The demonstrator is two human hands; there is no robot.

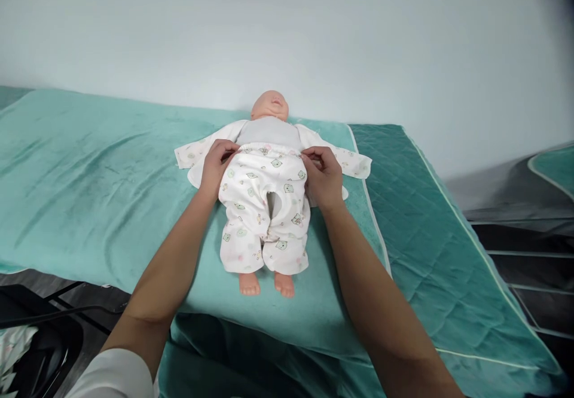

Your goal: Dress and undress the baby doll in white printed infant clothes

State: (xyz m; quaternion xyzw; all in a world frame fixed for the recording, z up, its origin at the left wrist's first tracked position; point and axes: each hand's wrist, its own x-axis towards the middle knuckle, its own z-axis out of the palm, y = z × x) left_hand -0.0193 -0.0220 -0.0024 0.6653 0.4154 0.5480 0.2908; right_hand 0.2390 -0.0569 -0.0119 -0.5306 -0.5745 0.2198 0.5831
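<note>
A baby doll (269, 106) lies on its back, head toward the wall and bare feet toward me. White printed pants (269, 177) cover its legs up to the waist, with an opening at the crotch. Its white long-sleeved top (354, 162) has the sleeves spread out to both sides, over a plain pale torso. My left hand (218, 164) pinches the pants' waistband at the left side. At the right side of the waistband, my right hand (323, 174) is closed on the cloth, its fingertips partly hidden.
The doll lies on a light green blanket (112, 189) over a darker quilted cover (430, 236). A pale wall (287, 33) stands behind. At lower left is a black chair (58, 338) with printed cloth on it. Metal bars (529, 254) show at right.
</note>
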